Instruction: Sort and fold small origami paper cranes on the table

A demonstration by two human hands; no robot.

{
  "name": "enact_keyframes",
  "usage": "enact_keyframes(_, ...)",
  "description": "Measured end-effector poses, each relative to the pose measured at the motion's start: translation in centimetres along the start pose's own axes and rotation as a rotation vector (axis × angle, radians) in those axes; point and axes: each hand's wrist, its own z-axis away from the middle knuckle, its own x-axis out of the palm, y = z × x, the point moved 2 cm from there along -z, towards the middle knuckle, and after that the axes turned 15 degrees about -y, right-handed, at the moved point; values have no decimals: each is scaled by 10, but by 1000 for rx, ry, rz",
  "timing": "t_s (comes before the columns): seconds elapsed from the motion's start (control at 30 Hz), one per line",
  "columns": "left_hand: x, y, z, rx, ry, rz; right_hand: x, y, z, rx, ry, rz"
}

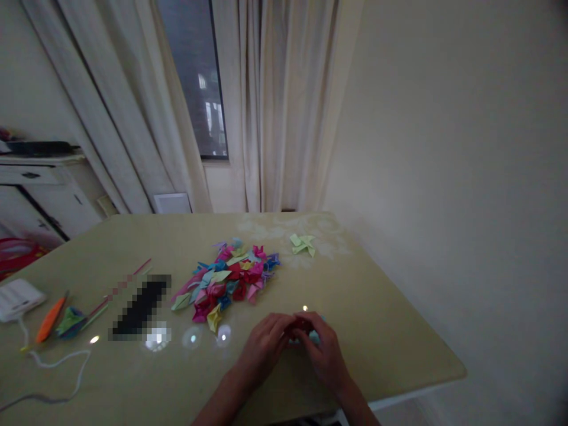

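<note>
Near the front edge of the table, my left hand [269, 343] and my right hand [323, 350] meet with bent fingers. Both are closed on a small piece of light blue folded paper [315, 337], most of which my fingers hide. Just beyond them to the left lies a heap of colourful folded paper pieces [239, 275] in pink, red, blue, yellow and green. Farther back, a pale green paper pinwheel shape [303, 244] lies flat by itself.
To the left lie a dark pixelated object [142, 309], thin pink and green sticks, an orange pointed tool [51, 319], a green-blue paper piece [71, 322] and a white device [20, 299] with a cable. A wall borders the table's right side.
</note>
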Motion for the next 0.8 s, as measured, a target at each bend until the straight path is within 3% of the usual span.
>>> enact_keyframes(0.1,-5,-19,-8,-122,42,-95,-13,6,-23,41,-22,-61)
enact_keyframes(0.2,-18,-52,-16,-384,51,-389,-39,27,-51,88,17,7)
enact_keyframes(0.27,-25,-73,-20,-530,-10,-542,-56,44,-68,115,4,74)
enact_keyframes(0.4,-29,-94,-17,-595,-116,-579,-73,76,-83,172,-63,129)
enact_keyframes(0.5,-29,-91,-16,-604,-63,-366,-74,91,-79,187,-86,107)
enact_keyframes(0.6,-21,-78,-30,-604,-56,61,-75,96,-73,184,-147,102)
enact_keyframes(0.7,-2,-66,-57,-562,-178,430,-80,97,-73,191,-162,103)
enact_keyframes(0.8,17,-63,-81,-525,-296,550,-86,97,-71,201,-132,112)
